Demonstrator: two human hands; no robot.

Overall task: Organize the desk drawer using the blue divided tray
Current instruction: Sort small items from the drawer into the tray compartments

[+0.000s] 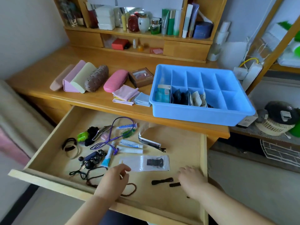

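Note:
The blue divided tray [201, 112] sits on the desk top at the right; its front compartments hold a blue packet, dark items and beige pads. Below it the wooden drawer [53, 140] is pulled out. Inside lie a clear zip bag [146, 163], small tubes [131, 144], a purple cord [112, 140], hair ties [71, 147] and black hair clips [162, 181]. My left hand [113, 181] hovers over the drawer's front middle with fingers loosely curled, holding nothing. My right hand [191, 179] reaches down near the black clips, fingers relaxed.
Glasses cases [97, 78], a small brown box [141, 77] and folded cloths [125, 95] line the desk top left of the tray. Shelves with bottles stand behind. A wire rack and a basket stand on the right.

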